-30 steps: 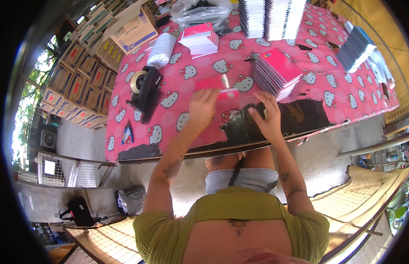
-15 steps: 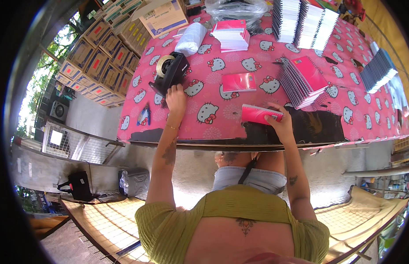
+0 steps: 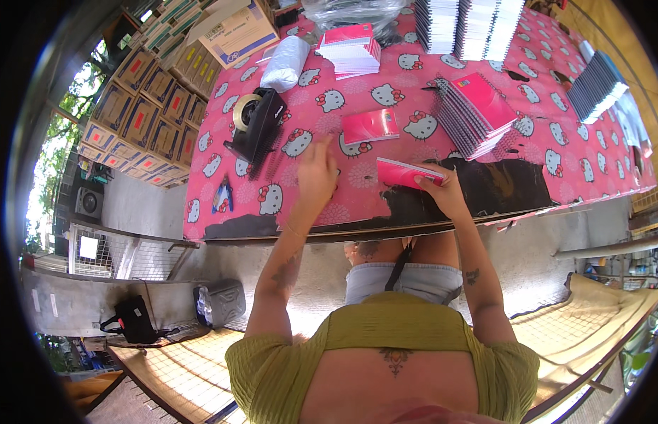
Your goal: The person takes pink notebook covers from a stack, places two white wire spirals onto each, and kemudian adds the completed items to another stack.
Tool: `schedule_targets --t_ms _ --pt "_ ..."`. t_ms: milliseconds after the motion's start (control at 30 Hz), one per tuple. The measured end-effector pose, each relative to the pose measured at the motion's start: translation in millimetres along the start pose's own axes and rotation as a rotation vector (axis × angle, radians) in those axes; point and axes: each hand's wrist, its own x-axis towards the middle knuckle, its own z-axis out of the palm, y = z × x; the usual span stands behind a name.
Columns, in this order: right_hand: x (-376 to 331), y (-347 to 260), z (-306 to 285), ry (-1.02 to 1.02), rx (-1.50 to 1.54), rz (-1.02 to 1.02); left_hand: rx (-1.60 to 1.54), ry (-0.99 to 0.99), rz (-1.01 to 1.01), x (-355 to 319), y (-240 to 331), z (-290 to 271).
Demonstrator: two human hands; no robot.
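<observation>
Two hands work over the pink worktop point(image 3: 555, 162). The right hand point(image 3: 443, 192) grips a pink notebook point(image 3: 408, 173). The left hand point(image 3: 316, 173) hovers open, empty, near the tape dispenser point(image 3: 258, 127).

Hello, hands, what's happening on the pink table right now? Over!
Right hand grips a pink notebook on edge. Left hand open, empty, above the tablecloth. Second pink notebook lies flat beyond. Nothing between them.

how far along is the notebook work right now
Done: stacks of spiral notebooks lie fanned on the pink table. In hand: the right hand grips one pink notebook, while the left hand hovers open over the cloth. Left: a single pink notebook lies apart.
</observation>
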Motion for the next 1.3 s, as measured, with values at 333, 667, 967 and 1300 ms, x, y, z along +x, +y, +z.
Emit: schedule_targets --t_ms 333,667,967,1300 --pt "2.3 -0.3 2.0 0.008 -0.042 0.006 -0.472 -0.087 -0.205 -3.3 60.0 -3.9" --pt "1.3 -1.9 2.8 0.021 -0.048 -0.006 -0.419 -0.397 -0.315 13.0 39.0 -11.9" --pt "2.4 -0.7 1.2 0.005 -0.043 0.004 -0.416 -0.417 -0.254 14.7 33.3 -9.4" --pt "-0.3 -2.5 0.1 -0.017 -0.059 -0.019 -0.446 -0.425 0.003 33.6 41.7 -12.6"
